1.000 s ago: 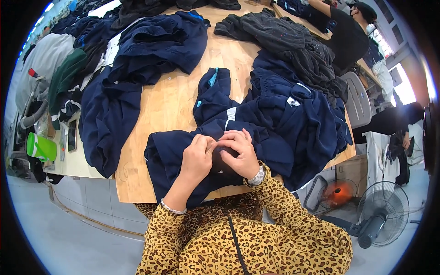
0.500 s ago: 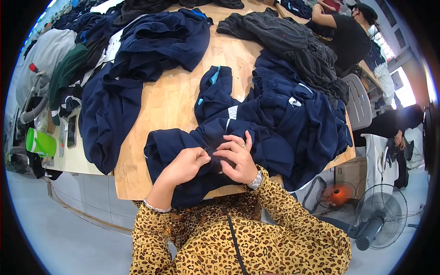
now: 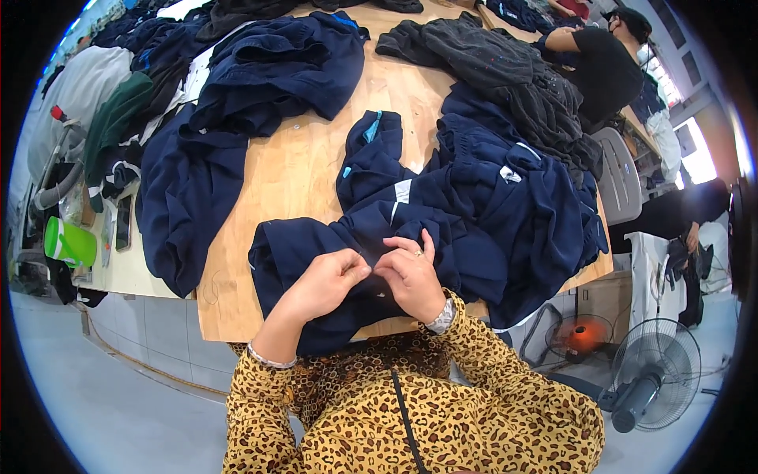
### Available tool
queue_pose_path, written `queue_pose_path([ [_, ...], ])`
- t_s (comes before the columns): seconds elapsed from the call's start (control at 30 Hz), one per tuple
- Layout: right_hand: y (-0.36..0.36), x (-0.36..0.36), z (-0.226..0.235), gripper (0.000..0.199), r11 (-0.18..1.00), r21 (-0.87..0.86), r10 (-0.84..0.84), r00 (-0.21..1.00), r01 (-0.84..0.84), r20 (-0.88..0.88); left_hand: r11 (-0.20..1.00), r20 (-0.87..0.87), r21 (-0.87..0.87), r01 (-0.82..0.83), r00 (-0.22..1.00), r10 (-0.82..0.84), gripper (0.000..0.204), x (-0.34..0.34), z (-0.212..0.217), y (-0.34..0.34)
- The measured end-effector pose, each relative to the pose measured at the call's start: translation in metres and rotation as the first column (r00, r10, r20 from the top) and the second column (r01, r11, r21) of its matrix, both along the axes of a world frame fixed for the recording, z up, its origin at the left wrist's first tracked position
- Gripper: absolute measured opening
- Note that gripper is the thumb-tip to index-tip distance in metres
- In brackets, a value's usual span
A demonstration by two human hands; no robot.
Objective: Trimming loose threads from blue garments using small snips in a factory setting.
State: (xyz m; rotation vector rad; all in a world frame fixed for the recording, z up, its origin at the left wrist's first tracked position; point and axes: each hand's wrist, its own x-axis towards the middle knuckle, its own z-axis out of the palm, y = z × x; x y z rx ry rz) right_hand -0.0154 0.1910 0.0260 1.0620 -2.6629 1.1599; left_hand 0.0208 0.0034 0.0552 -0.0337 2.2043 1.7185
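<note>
My left hand [image 3: 325,284] is closed in a pinch, thumb against forefinger, over a navy blue garment [image 3: 296,245] on the table. My right hand [image 3: 414,283], with a ring on one finger, meets it tip to tip. Its thumb and forefinger are pinched while the other fingers stick up. Whatever lies between the fingertips is too small to make out. Beneath both hands the navy cloth hangs over the table's near edge. A white label or patch [image 3: 403,190] shows on the garment just beyond my hands.
More navy garments [image 3: 272,67] are heaped on the wooden table [image 3: 296,170] at the far left, with dark grey clothing [image 3: 505,71] at the far right. A green container [image 3: 71,242] and a phone [image 3: 123,223] lie leftward. Rightward are a person [image 3: 608,71], a chair [image 3: 616,174] and a fan [image 3: 655,375].
My right hand has moved left and its thumb and forefinger have closed to a pinch against the left fingertips. The left hand has shifted slightly right.
</note>
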Motion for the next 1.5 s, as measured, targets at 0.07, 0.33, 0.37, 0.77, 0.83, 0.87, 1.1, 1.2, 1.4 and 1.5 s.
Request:
queue_pose_path([
  [0.07, 0.000, -0.001, -0.001, 0.003, 0.999, -0.011, -0.035, 0.999, 0.035, 0.009, 0.987, -0.159, -0.126, -0.097, 0.984, 0.077, 0.017, 0.007, 0.003, 0.003],
  [0.33, 0.002, 0.000, -0.001, 0.003, 0.990, -0.107, -0.091, 0.996, 0.092, 0.014, 0.870, -0.294, -0.493, -0.026, 0.946, -0.138, 0.041, 0.025, 0.025, 0.005],
  [0.37, 0.001, -0.001, -0.002, 0.004, 0.990, -0.110, -0.091, 0.996, 0.092, 0.014, 0.861, -0.234, -0.509, -0.008, 0.964, -0.129, 0.038, 0.022, 0.026, 0.005],
  [0.77, 0.000, -0.002, 0.001, 0.005, 0.988, -0.110, -0.111, 0.994, 0.112, 0.012, 0.811, -0.138, -0.575, 0.110, 0.964, -0.229, 0.033, 0.005, 0.026, 0.015],
  [0.83, 0.000, -0.002, 0.000, 0.004, 0.989, -0.110, -0.104, 0.995, 0.103, 0.000, 0.800, -0.116, -0.586, 0.126, 0.965, -0.237, 0.033, 0.004, 0.024, 0.015],
  [0.87, 0.000, -0.003, 0.000, 0.005, 0.987, -0.120, -0.107, 0.994, 0.107, 0.006, 0.806, -0.115, -0.577, 0.131, 0.964, -0.239, 0.033, 0.004, 0.023, 0.014],
  [1.1, 0.025, 0.020, 0.034, 0.008, 0.956, -0.293, -0.007, 0.997, 0.030, 0.077, 0.923, -0.188, -0.344, -0.172, 0.976, 0.112, 0.037, 0.012, 0.017, -0.018],
  [1.2, 0.047, 0.033, 0.035, 0.021, 0.801, 0.075, 0.567, 0.793, -0.594, 0.225, 0.908, -0.234, -0.337, -0.249, 0.956, 0.175, 0.041, 0.025, 0.015, -0.038],
  [1.4, 0.040, 0.024, 0.030, 0.022, 0.877, 0.047, 0.480, 0.877, -0.478, -0.027, 0.815, -0.201, -0.540, -0.210, 0.973, 0.118, 0.039, 0.046, 0.003, -0.024],
  [1.5, 0.015, 0.008, 0.029, 0.029, 0.992, 0.116, 0.077, 0.969, -0.051, -0.233, 0.771, -0.311, -0.550, -0.321, 0.936, 0.167, 0.028, 0.047, -0.023, -0.020],
])
